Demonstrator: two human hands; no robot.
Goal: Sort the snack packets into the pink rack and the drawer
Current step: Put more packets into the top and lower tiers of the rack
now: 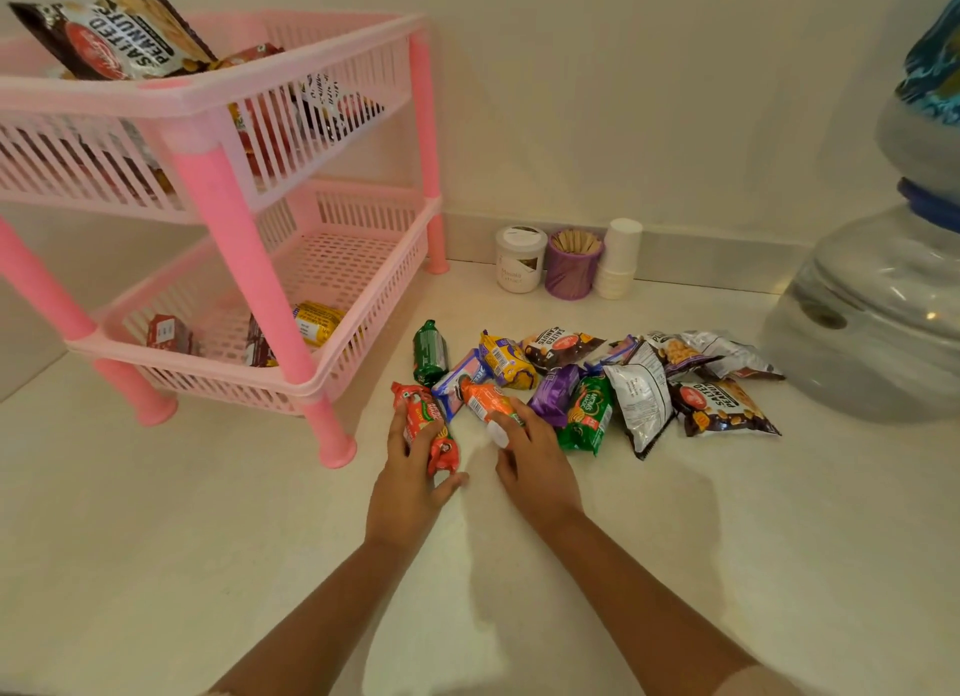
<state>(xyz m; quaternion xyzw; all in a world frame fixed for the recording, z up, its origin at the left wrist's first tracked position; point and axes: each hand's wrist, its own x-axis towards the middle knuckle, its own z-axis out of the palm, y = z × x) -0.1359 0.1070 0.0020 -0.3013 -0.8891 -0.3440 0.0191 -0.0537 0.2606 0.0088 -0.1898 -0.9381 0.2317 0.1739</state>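
— Snack packets: where do they lie in the head view?

— Heaped on the white counter, right of the pink rack, in front of a white jar, a purple cup of sticks and stacked paper cups.

— And the hands?

— The left hand curls around a red packet, fingers and thumb gripping it. The right hand lies fingers-down on an orange packet; whether it grips, I cannot tell.

— Anything in the rack?

— A salted peanuts bag leans out of the top tier; a yellow packet lies in the lower tier.
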